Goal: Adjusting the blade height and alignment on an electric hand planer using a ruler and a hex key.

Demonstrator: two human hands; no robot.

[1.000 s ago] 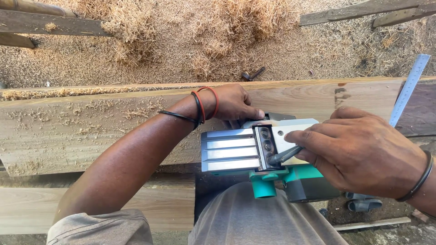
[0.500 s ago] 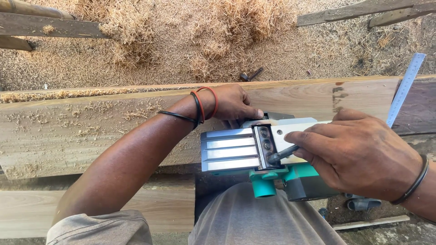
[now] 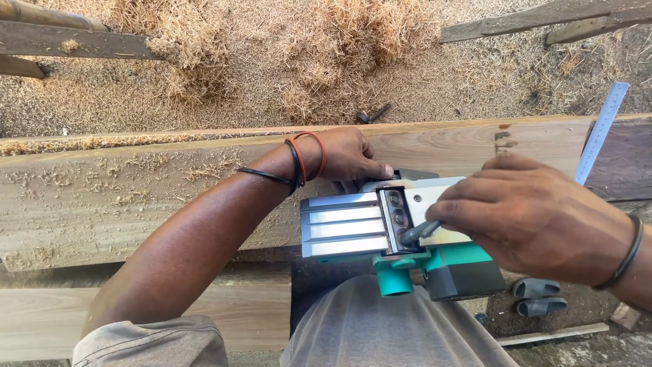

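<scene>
Head cam, looking straight down. Electric planer (image 3: 370,228) is flipped sole-up, its silver grooved base plate facing me, resting on its side against the near edge of the wide plank (image 3: 136,197), just above my lap. Green motor housing and round green port hang off the near side.

My left hand (image 3: 346,158) reaches across the plank and is clamped on the far edge of the planer body, thumb along the top, steadying it. Red and black bands on that wrist.

My right hand (image 3: 536,217) is clenched around a dark tool (image 3: 420,231); its tip sits in the blade drum slot at the middle of the sole. Can't tell what kind of tool it is, most of it is hidden in my fist.

Steel ruler (image 3: 601,132) leans across the right end of the plank, well apart from both hands. Wood shavings (image 3: 353,34) piled on the ground beyond the plank.
</scene>
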